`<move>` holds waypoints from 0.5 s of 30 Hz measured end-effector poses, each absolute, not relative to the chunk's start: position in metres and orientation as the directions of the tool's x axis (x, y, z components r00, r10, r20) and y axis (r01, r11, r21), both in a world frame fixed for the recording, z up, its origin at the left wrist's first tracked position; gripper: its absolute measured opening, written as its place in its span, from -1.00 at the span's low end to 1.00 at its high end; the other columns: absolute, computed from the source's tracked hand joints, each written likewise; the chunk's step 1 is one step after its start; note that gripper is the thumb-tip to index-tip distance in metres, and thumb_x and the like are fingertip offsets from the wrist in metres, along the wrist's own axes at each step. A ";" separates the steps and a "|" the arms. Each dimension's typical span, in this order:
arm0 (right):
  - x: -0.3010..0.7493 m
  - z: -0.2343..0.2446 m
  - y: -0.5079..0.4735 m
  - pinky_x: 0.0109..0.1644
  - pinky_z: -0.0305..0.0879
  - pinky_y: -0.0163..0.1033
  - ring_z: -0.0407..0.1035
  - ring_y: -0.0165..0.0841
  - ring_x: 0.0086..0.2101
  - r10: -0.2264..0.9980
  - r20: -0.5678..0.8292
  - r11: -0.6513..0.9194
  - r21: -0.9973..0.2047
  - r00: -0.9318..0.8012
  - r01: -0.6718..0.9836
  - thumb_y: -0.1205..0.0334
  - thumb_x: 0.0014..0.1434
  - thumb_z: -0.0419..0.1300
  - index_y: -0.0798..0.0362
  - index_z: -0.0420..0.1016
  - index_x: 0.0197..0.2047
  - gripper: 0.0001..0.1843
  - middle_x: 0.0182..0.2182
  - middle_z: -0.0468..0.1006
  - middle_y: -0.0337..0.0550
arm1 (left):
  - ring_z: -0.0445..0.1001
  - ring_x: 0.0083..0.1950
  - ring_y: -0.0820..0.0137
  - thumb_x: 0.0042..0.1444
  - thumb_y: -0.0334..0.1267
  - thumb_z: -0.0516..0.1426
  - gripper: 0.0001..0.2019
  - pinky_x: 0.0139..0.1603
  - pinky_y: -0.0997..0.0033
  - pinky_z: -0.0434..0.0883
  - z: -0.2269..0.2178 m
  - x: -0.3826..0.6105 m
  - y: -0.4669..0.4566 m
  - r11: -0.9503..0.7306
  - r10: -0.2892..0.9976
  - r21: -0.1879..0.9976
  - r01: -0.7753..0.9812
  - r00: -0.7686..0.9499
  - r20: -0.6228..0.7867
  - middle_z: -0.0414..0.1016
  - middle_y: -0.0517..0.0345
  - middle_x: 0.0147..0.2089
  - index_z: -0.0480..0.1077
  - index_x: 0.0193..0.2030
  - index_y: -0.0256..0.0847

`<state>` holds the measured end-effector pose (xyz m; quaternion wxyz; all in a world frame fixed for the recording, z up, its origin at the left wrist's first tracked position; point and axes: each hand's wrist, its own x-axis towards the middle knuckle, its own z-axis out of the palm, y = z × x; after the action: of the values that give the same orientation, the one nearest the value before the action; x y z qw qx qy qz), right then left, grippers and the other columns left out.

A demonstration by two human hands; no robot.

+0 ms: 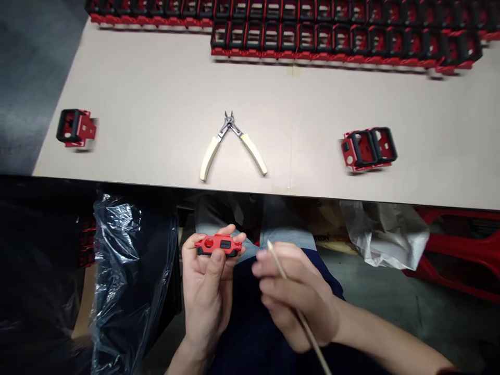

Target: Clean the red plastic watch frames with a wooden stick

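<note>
My left hand [209,284] is closed around a red and black plastic housing [214,244], held above my lap with its red side, a round hole and a small black insert showing. Just to the right, my right hand [295,294] grips a thin, light-coloured stick [302,319]. The stick's tip points up and left towards the housing, apart from it. Motion blurs this hand a little. On the table ahead lie side cutters [229,124] with cream handles, their jaws and handles spread.
Rows of similar red and black housings [312,39] line the table's back. A single housing [76,127] stands at left, a pair [369,148] at right. Below the table [156,104] are black plastic bagging [130,281], a whitish bag [385,232] and a red frame [461,245].
</note>
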<state>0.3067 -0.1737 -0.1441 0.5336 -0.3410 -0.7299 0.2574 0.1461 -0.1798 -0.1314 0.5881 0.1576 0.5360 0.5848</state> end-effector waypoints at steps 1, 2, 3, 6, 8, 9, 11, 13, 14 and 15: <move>0.305 -0.148 -0.172 0.13 0.69 0.02 0.70 -0.14 -0.02 0.766 0.615 0.642 -0.727 -0.185 0.242 0.45 0.28 0.27 0.11 0.49 0.06 -0.72 -0.11 0.76 0.14 | 0.80 -0.09 0.30 0.19 -0.13 0.49 -0.59 0.00 0.35 0.67 -0.131 0.148 -0.179 0.266 0.858 0.808 -0.526 -0.253 -0.447 0.77 0.08 0.03 0.38 -0.02 -0.08; 0.303 -0.152 -0.169 0.15 0.69 0.05 0.69 -0.11 0.02 0.772 0.616 0.634 -0.727 -0.159 0.264 0.45 0.28 0.31 0.13 0.48 0.09 -0.68 -0.05 0.75 0.22 | 0.79 -0.11 0.34 0.19 -0.12 0.49 -0.60 0.01 0.38 0.67 -0.130 0.151 -0.179 0.267 0.861 0.804 -0.532 -0.242 -0.447 0.78 0.09 0.01 0.38 -0.03 -0.09; 0.300 -0.156 -0.167 0.14 0.70 0.05 0.70 -0.11 0.01 0.777 0.618 0.625 -0.729 -0.124 0.279 0.47 0.28 0.33 0.14 0.47 0.10 -0.66 -0.05 0.75 0.24 | 0.79 -0.12 0.36 0.20 -0.10 0.48 -0.61 0.02 0.39 0.66 -0.129 0.153 -0.180 0.273 0.866 0.802 -0.532 -0.228 -0.446 0.78 0.07 0.01 0.40 -0.05 -0.09; 0.296 -0.163 -0.160 0.02 0.74 -0.05 0.72 -0.22 -0.15 0.775 0.631 0.611 -0.738 -0.028 0.287 0.54 0.28 0.33 0.07 0.47 0.06 -0.66 -0.17 0.78 0.09 | 0.78 -0.04 0.30 0.24 -0.01 0.44 -0.65 0.04 0.33 0.67 -0.128 0.160 -0.182 0.279 0.873 0.820 -0.499 -0.223 -0.433 0.78 0.01 0.01 0.45 -0.05 -0.11; 0.297 -0.162 -0.158 -0.03 0.74 -0.09 0.71 -0.26 -0.19 0.769 0.639 0.611 -0.737 0.005 0.289 0.56 0.29 0.30 0.05 0.47 0.03 -0.69 -0.22 0.78 0.04 | 0.77 0.00 0.24 0.26 0.03 0.42 -0.65 0.04 0.27 0.68 -0.127 0.163 -0.183 0.284 0.871 0.835 -0.472 -0.237 -0.430 0.78 -0.01 0.03 0.48 -0.04 -0.12; 0.298 -0.161 -0.157 -0.02 0.74 -0.09 0.71 -0.26 -0.19 0.767 0.641 0.612 -0.738 0.015 0.285 0.55 0.29 0.29 0.05 0.47 0.01 -0.70 -0.22 0.78 0.04 | 0.77 0.01 0.23 0.26 0.03 0.42 -0.65 0.03 0.28 0.68 -0.127 0.164 -0.183 0.283 0.871 0.840 -0.462 -0.242 -0.427 0.78 -0.01 0.03 0.49 -0.04 -0.12; 0.301 -0.158 -0.157 0.01 0.73 -0.07 0.71 -0.24 -0.15 0.764 0.644 0.619 -0.742 0.018 0.258 0.53 0.29 0.30 0.08 0.48 0.02 -0.72 -0.21 0.77 0.08 | 0.77 0.02 0.23 0.26 0.02 0.41 -0.66 0.01 0.31 0.69 -0.127 0.166 -0.183 0.280 0.876 0.849 -0.448 -0.244 -0.417 0.78 -0.01 0.03 0.49 -0.04 -0.11; 0.304 -0.155 -0.158 0.03 0.73 -0.08 0.71 -0.23 -0.12 0.770 0.638 0.620 -0.755 0.020 0.213 0.51 0.30 0.31 0.10 0.48 0.04 -0.72 -0.17 0.76 0.11 | 0.78 0.00 0.24 0.27 -0.01 0.41 -0.69 0.00 0.34 0.69 -0.128 0.168 -0.184 0.270 0.889 0.863 -0.427 -0.234 -0.394 0.79 0.02 0.00 0.49 -0.05 -0.10; 0.306 -0.153 -0.158 0.03 0.72 -0.09 0.71 -0.23 -0.10 0.783 0.621 0.607 -0.773 0.024 0.185 0.50 0.31 0.32 0.09 0.48 0.05 -0.71 -0.16 0.76 0.10 | 0.78 0.00 0.24 0.28 -0.02 0.41 -0.71 0.01 0.35 0.70 -0.129 0.168 -0.184 0.254 0.904 0.878 -0.405 -0.224 -0.365 0.79 0.05 -0.01 0.50 -0.04 -0.09; 0.307 -0.152 -0.159 0.03 0.72 -0.11 0.71 -0.24 -0.09 0.804 0.594 0.583 -0.798 0.033 0.153 0.50 0.31 0.33 0.07 0.48 0.05 -0.71 -0.14 0.76 0.08 | 0.78 0.01 0.24 0.29 -0.04 0.40 -0.72 0.03 0.36 0.69 -0.130 0.168 -0.184 0.227 0.924 0.901 -0.370 -0.210 -0.319 0.79 0.07 -0.01 0.52 -0.01 -0.08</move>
<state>0.3070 -0.1589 -0.1521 0.6148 -0.3721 -0.6431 0.2647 0.1683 -0.1842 -0.1296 0.5726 0.2591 0.5345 0.5651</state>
